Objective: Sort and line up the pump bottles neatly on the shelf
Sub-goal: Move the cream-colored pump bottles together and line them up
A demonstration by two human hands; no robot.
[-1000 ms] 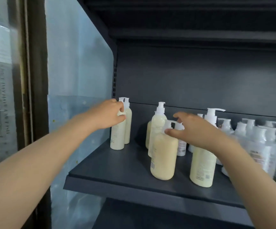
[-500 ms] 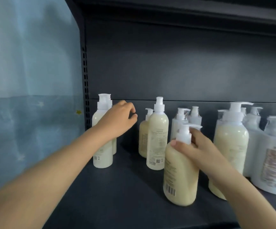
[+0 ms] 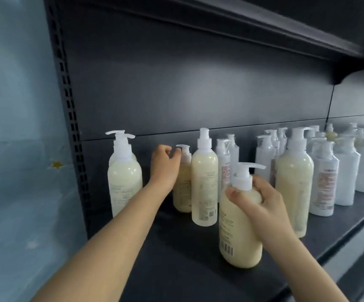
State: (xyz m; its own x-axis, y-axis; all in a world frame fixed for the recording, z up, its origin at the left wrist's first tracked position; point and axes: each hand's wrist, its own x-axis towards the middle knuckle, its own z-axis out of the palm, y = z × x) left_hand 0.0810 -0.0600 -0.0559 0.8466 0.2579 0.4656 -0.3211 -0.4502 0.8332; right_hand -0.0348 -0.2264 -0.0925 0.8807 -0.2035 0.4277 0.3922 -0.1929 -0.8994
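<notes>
Six cream pump bottles at least stand on the dark shelf (image 3: pixel 176 269). The white bottles (image 3: pixel 346 171) crowding its right end overlap and blur, so their number is unclear. At far left, one cream bottle (image 3: pixel 124 182) hides a twin behind it, with only the twin's pump showing. The right hand (image 3: pixel 261 205) wraps its fingers round the shoulder of the front cream bottle (image 3: pixel 240 236), forward of the rest. The left hand (image 3: pixel 164 168) curls at the small cream bottle (image 3: pixel 182 188), covering part of it, and whether it pinches the pump cannot be told. A tall slim bottle (image 3: pixel 205 182) stands just right of that one.
</notes>
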